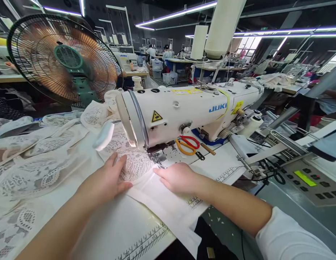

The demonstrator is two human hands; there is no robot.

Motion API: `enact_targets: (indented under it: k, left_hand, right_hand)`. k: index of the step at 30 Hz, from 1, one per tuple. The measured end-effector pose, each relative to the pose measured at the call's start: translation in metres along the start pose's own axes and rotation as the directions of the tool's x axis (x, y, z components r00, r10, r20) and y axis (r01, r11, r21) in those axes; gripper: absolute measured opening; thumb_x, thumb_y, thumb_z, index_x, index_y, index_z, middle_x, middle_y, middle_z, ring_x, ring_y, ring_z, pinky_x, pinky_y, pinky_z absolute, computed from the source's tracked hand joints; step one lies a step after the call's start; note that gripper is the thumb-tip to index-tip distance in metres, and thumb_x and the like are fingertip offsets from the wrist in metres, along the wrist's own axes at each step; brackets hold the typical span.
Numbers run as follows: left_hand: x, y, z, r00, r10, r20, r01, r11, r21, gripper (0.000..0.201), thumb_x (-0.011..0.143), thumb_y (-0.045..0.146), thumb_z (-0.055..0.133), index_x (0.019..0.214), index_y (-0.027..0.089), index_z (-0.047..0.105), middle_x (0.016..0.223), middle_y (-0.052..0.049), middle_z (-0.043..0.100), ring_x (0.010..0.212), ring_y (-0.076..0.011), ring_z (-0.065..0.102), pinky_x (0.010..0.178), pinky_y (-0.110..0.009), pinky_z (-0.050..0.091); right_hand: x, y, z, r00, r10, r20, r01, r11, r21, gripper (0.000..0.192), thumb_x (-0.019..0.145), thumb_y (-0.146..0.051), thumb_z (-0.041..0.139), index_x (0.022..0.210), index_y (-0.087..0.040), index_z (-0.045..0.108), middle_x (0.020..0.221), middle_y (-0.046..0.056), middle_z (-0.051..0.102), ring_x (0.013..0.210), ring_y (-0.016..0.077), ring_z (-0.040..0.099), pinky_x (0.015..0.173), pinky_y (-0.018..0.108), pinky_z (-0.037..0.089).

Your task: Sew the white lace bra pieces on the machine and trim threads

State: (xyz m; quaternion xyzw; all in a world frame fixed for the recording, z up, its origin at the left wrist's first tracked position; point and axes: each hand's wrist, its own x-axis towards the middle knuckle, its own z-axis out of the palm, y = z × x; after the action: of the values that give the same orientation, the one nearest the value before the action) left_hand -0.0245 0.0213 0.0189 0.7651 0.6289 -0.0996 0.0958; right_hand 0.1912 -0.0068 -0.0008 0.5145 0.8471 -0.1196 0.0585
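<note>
My left hand [109, 177] lies on a piece of white lace fabric [138, 167], thumb and fingers spread, just left of the needle area. Close to the presser foot [159, 159], my right hand [178, 178] is closed, pinching the edge of the same garment piece where the lace meets a plain white panel [154, 195]. That panel runs toward me and its end hangs over the table's front edge. The white sewing machine [168, 112] stands over the work, its head directly above the lace. The needle itself is hard to make out.
Red and orange-handled scissors [187, 145] and a wooden-handled tool [208, 148] lie on the machine bed. More lace pieces [43, 155] are heaped at left. A large fan [67, 57] stands behind them. A control panel [305, 178] is at right; thread cones [199, 41] rise behind.
</note>
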Motion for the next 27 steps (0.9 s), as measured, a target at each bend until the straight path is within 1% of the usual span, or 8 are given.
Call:
enact_targets:
  k: [3, 7, 10, 14, 18, 22, 25, 27]
  left_hand:
    - [0.006, -0.003, 0.000, 1.000, -0.011, -0.016, 0.010, 0.999, -0.035, 0.074, 0.078, 0.041, 0.047, 0.140, 0.013, 0.019, 0.150, -0.015, 0.009, 0.121, -0.0338, 0.043, 0.083, -0.039, 0.047]
    - [0.013, -0.008, 0.001, 0.998, 0.012, -0.055, -0.016, 0.998, -0.069, 0.073, 0.079, 0.041, 0.045, 0.140, 0.011, 0.018, 0.150, -0.016, 0.013, 0.127, -0.0332, 0.035, 0.092, -0.040, 0.041]
    - [0.017, -0.012, 0.002, 0.996, 0.017, -0.084, -0.024, 0.996, -0.081, 0.072, 0.080, 0.041, 0.041, 0.140, 0.009, 0.017, 0.148, -0.016, 0.018, 0.130, -0.0316, 0.030, 0.098, -0.040, 0.037]
    - [0.020, -0.017, 0.005, 0.991, 0.029, -0.127, -0.042, 0.994, -0.101, 0.072, 0.079, 0.043, 0.039, 0.138, 0.008, 0.019, 0.145, -0.017, 0.025, 0.129, -0.0313, 0.031, 0.098, -0.043, 0.036]
    - [0.022, -0.019, 0.005, 0.988, 0.030, -0.153, -0.047, 0.993, -0.106, 0.070, 0.080, 0.045, 0.037, 0.137, 0.008, 0.021, 0.143, -0.018, 0.029, 0.127, -0.0331, 0.034, 0.097, -0.044, 0.037]
    - [0.019, -0.016, -0.003, 0.987, -0.006, -0.160, -0.011, 0.994, -0.104, 0.062, 0.084, 0.039, 0.034, 0.136, 0.008, 0.023, 0.143, -0.019, 0.029, 0.126, -0.0351, 0.035, 0.094, -0.045, 0.038]
    - [0.011, -0.007, -0.009, 0.972, -0.040, -0.230, 0.020, 0.996, -0.092, 0.054, 0.086, 0.034, 0.029, 0.133, 0.007, 0.029, 0.142, -0.019, 0.031, 0.123, -0.0364, 0.038, 0.090, -0.047, 0.041]
    - [0.003, 0.007, -0.007, 0.948, -0.039, -0.316, 0.011, 0.996, -0.090, 0.048, 0.087, 0.033, 0.025, 0.127, 0.009, 0.038, 0.136, -0.017, 0.039, 0.119, -0.0339, 0.043, 0.088, -0.044, 0.043]
  right_hand:
    - [0.002, -0.003, -0.003, 0.999, 0.037, 0.036, -0.037, 0.999, -0.007, 0.048, 0.086, -0.028, 0.038, 0.135, -0.025, 0.038, 0.075, 0.009, 0.068, 0.067, 0.0268, 0.062, 0.049, 0.030, 0.037]
    - [0.003, -0.006, -0.004, 0.996, 0.071, 0.059, -0.071, 0.997, -0.012, 0.054, 0.082, -0.020, 0.044, 0.135, -0.022, 0.037, 0.070, 0.008, 0.067, 0.062, 0.0253, 0.062, 0.048, 0.029, 0.037]
    - [0.002, -0.006, -0.003, 0.997, 0.066, 0.047, -0.066, 0.998, -0.009, 0.051, 0.081, -0.018, 0.045, 0.132, -0.021, 0.041, 0.069, 0.008, 0.067, 0.060, 0.0248, 0.061, 0.047, 0.028, 0.037]
    - [-0.002, -0.005, -0.001, 0.999, 0.039, 0.011, -0.039, 0.999, 0.001, 0.042, 0.083, -0.021, 0.043, 0.126, -0.020, 0.045, 0.070, 0.007, 0.066, 0.059, 0.0229, 0.060, 0.046, 0.027, 0.034]
    - [-0.012, -0.001, 0.001, 0.999, -0.007, -0.034, 0.007, 1.000, 0.018, 0.036, 0.087, -0.026, 0.039, 0.121, -0.019, 0.048, 0.075, 0.008, 0.066, 0.063, 0.0228, 0.060, 0.046, 0.028, 0.031]
    - [-0.028, 0.009, 0.004, 0.989, -0.102, -0.107, 0.107, 0.994, 0.039, 0.035, 0.087, -0.026, 0.040, 0.120, -0.019, 0.048, 0.081, 0.008, 0.064, 0.070, 0.0212, 0.058, 0.048, 0.027, 0.027]
    - [-0.044, 0.020, 0.007, 0.978, -0.177, -0.110, 0.182, 0.983, 0.039, 0.032, 0.087, -0.025, 0.041, 0.118, -0.021, 0.051, 0.074, 0.004, 0.059, 0.066, 0.0182, 0.053, 0.048, 0.026, 0.025]
    - [-0.055, 0.026, 0.007, 0.968, -0.224, -0.112, 0.229, 0.973, 0.033, 0.029, 0.087, -0.023, 0.041, 0.114, -0.024, 0.054, 0.072, 0.003, 0.055, 0.065, 0.0166, 0.050, 0.049, 0.025, 0.025]
